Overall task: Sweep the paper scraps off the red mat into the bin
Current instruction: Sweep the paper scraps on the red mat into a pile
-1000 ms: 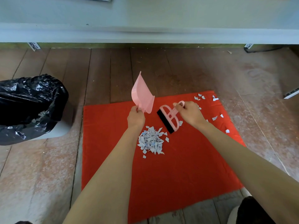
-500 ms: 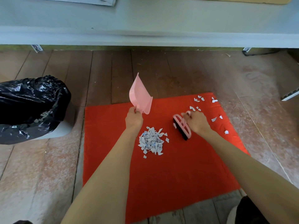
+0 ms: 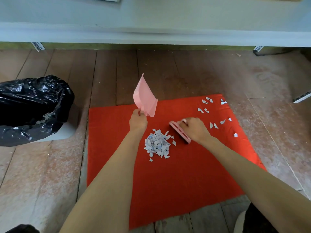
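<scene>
Before you, a worn reddish-brown plank floor carries a flat red rectangular mat at centre and, to your left, a grey bin lined with a black plastic bag.

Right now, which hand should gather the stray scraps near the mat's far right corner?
Right. The right hand grips the brush on the mat, nearest those stray scraps; the left hand holds the dustpan raised.
</scene>
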